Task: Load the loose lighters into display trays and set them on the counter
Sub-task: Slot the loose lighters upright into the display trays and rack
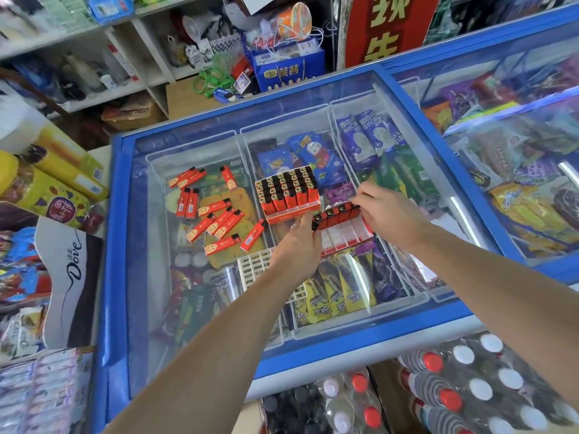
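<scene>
- Red lighter bodies with black caps sit in a single row along the far edge of the part-filled tray (343,228); the right hand (387,211) pinches the lighter at that row's right end, fingers curled down onto its cap.
- The left hand (296,245) grips the tray's near-left corner, thumb and fingers curled about the end lighter there, a ring on one finger.
- Most of this tray's white cells, just toward the person from both hands, are unfilled.
- Just beyond the left hand stands the full tray (288,195), its lighters upright in close rows, almost touching the one being loaded.
- Under the left wrist lies a white empty tray (255,264), partly hidden.
- Well to the left of both hands, the loose lighters (216,211) lie scattered flat on the glass counter (150,277), a freezer lid.
- Likely risks: the tray seems tipped on smooth glass, so a hard push on a cap could slide it into the full tray or topple the lone row; a lighter not seated square in its cell may lean and jam the next.
</scene>
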Tool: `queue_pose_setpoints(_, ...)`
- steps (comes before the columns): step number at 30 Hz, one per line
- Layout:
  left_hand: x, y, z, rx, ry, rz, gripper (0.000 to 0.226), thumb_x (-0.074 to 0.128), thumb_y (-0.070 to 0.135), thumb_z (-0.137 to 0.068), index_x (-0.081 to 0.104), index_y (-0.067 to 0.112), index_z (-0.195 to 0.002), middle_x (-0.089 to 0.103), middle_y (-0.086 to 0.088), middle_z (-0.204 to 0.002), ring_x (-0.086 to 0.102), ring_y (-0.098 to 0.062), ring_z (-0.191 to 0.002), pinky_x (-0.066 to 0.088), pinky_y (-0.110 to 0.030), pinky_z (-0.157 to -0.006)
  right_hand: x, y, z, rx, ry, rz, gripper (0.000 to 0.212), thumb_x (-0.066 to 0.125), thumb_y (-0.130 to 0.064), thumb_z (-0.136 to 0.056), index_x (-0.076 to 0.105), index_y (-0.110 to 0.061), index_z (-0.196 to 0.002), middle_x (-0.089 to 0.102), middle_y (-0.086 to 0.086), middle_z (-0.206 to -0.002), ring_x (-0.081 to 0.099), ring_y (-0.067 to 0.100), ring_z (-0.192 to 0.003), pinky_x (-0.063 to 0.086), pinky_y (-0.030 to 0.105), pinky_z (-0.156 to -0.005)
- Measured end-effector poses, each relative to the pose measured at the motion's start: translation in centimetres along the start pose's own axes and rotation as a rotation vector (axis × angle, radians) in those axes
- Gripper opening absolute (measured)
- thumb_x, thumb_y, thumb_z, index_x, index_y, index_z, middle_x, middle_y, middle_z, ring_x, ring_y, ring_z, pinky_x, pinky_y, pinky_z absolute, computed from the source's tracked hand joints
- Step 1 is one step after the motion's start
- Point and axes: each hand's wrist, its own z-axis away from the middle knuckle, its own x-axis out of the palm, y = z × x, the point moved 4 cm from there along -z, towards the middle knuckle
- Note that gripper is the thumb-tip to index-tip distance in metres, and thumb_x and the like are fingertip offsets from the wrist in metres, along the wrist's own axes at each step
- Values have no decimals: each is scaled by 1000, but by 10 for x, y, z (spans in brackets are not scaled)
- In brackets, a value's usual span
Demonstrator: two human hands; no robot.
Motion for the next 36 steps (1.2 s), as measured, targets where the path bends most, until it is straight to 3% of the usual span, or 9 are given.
queue_pose_setpoints(10, 0, 0, -2, 10, 11, -17, 51, 35, 28, -110, 22, 23, -159, 58, -16, -135, 67, -29, -91, 57, -46, -79, 0, 1, 3, 18, 26, -60, 25, 53, -4, -99, 67, -4, -120, 57, 6, -114, 63, 26, -85, 57, 43, -73)
queue_pose_setpoints(16, -1, -1, -4, 18, 6, -13, 51, 35, 29, -110, 22, 23, -159, 59, -15, -132, 66, -29, -95, 55, -44, -80, 1, -4, 5, 96, 42, 2, 25, 57, -3, -96, 60, -7, -120, 52, 6, -115, 57, 20, -68, 56, 38, -57)
queue_pose_setpoints(27, -3, -6, -3, 62, -22, 17, 53, 35, 31, -110, 19, 24, -161, 57, -16, -138, 66, -29, -99, 53, -43, -87, -2, -6, 2, 115, 112, 4, 9, 54, 0, -98, 63, -1, -98, 55, 9, -93, 52, 24, -62, 45, 35, -52)
queue_pose_setpoints(29, -4, -9, -3, 65, -9, 43, 52, 36, 31, -110, 21, 24, -160, 63, -15, -126, 66, -24, -86, 54, -41, -77, -1, -6, 2, 125, 126, -10, 9, 54, -1, -97, 63, -1, -97, 54, 8, -92, 50, 23, -61, 40, 32, -51)
queue_pose_setpoints(32, -5, -16, -4, 65, 17, 107, 45, 38, 29, -109, 31, 22, -153, 64, -3, -80, 55, -13, -53, 46, -32, -51, 0, -6, 1, 175, 154, -45, 11, 55, -2, -96, 62, -3, -105, 58, 9, -101, 57, 26, -66, 44, 33, -53)
queue_pose_setpoints(34, -7, -21, -4, 53, 49, 159, 38, 40, 28, -108, 40, 20, -146, 63, -1, -78, 55, -11, -50, 41, -26, -44, -2, -9, 2, 214, 231, -111, 10, 54, -3, -95, 60, -4, -104, 60, 10, -102, 59, 27, -66, 44, 33, -53)
queue_pose_setpoints(36, -9, -27, -3, 24, 67, 229, 33, 42, 28, -108, 45, 19, -139, 67, -3, -86, 62, -14, -60, 43, -24, -45, -6, -20, 3, 204, 332, -221, 7, 55, -1, -92, 59, -4, -98, 61, 8, -96, 60, 26, -68, 49, 36, -55)
